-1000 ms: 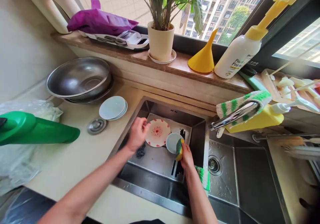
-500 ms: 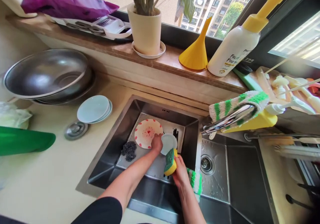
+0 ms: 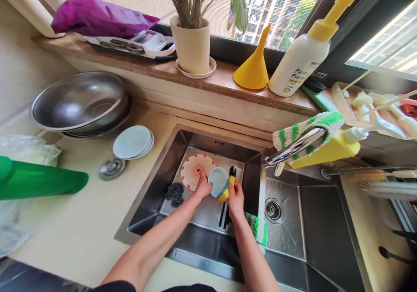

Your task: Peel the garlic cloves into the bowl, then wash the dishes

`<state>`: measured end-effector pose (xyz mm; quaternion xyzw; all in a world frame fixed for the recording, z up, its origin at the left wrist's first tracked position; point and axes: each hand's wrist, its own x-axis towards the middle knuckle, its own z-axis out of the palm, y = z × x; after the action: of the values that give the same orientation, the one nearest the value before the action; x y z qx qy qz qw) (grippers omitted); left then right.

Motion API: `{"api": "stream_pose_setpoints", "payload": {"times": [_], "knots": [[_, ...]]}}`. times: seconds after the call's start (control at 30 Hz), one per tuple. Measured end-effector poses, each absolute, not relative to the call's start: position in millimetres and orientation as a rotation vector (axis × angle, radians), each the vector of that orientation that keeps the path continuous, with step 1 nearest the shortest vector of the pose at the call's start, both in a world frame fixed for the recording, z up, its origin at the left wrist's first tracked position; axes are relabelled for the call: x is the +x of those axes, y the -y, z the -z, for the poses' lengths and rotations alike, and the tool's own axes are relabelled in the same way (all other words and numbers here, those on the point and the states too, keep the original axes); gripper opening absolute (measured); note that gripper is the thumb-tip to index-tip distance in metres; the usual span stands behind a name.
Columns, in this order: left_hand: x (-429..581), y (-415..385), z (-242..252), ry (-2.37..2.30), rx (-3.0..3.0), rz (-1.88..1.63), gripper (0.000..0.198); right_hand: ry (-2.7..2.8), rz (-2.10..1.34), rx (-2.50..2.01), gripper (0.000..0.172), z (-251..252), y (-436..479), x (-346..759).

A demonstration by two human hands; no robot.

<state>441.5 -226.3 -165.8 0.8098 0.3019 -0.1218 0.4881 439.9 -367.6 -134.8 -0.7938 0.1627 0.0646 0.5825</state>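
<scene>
A small pale bowl (image 3: 217,180) is gripped at its left rim by my left hand (image 3: 203,187), over the left sink basin. My right hand (image 3: 236,198) is closed on a yellow and green sponge (image 3: 223,195), which touches the bowl's right side. Behind my left hand lies a white plate with red marks (image 3: 192,170) on the basin floor. A dark scouring pad (image 3: 175,194) sits to its left. Black chopsticks (image 3: 224,216) lie partly hidden under the sponge and my right hand.
On the left counter are pale saucers (image 3: 132,142), a metal drain lid (image 3: 112,168), steel bowls (image 3: 81,103) and a green object (image 3: 42,181). A cloth-draped faucet (image 3: 295,146) reaches over the right basin (image 3: 325,222). The sill holds a potted plant (image 3: 190,44), a funnel (image 3: 252,70) and a pump bottle (image 3: 299,62).
The sponge has turned and now presses against the bowl, with my right hand higher up. The bowl is tilted differently, and the whole view has shifted a little.
</scene>
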Motion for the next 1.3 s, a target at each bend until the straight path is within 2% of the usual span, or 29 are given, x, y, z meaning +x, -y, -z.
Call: {"api": "stream_pose_setpoints", "payload": {"times": [0.1, 0.2, 0.43, 0.53, 0.63, 0.73, 0.83, 0.97, 1.07, 1.2, 1.27, 1.3], "knots": [[420.5, 230.7, 149.3, -0.572, 1.947, 0.023, 0.040, -0.300, -0.054, -2.093, 0.019, 137.8, 342.1, 445.4], [401.4, 238.7, 133.3, -0.482, 1.970, -0.168, 0.043, -0.285, -0.030, -2.134, 0.012, 135.2, 317.3, 443.3], [392.6, 227.6, 121.8, -0.512, 1.720, -0.096, 0.042, 0.169, -0.319, -1.672, 0.017, 100.1, 307.9, 437.2], [394.6, 213.3, 116.6, -0.460, 1.658, -0.105, 0.043, 0.546, -0.489, -1.773, 0.013, 82.8, 317.6, 436.9], [392.0, 208.1, 111.1, -0.400, 1.735, -0.182, 0.042, 0.754, -0.511, -2.118, 0.013, 77.3, 322.7, 434.6], [385.9, 218.8, 109.5, -0.458, 1.785, -0.214, 0.041, 0.500, -0.258, -2.502, 0.013, 82.1, 318.1, 434.6], [383.6, 232.7, 109.6, -0.541, 1.687, -0.185, 0.044, 0.276, -0.080, -2.448, 0.017, 86.3, 308.5, 438.6], [390.9, 225.1, 105.0, -0.460, 1.632, -0.179, 0.045, 0.642, -0.280, -2.107, 0.018, 80.4, 304.8, 438.0], [395.2, 202.7, 100.5, -0.404, 1.742, -0.140, 0.041, 0.897, -0.456, -2.205, 0.019, 78.1, 315.9, 430.9], [394.9, 172.5, 93.4, -0.306, 2.021, -0.017, 0.040, 0.489, -0.437, -2.458, 0.014, 91.5, 346.2, 433.2], [396.0, 161.0, 85.1, -0.234, 2.099, 0.061, 0.042, 0.179, -0.469, -2.240, 0.009, 98.9, 360.4, 441.3], [397.6, 156.6, 79.2, -0.190, 2.119, 0.096, 0.043, 0.058, -0.554, -2.059, 0.014, 100.9, 365.1, 445.4]]}}
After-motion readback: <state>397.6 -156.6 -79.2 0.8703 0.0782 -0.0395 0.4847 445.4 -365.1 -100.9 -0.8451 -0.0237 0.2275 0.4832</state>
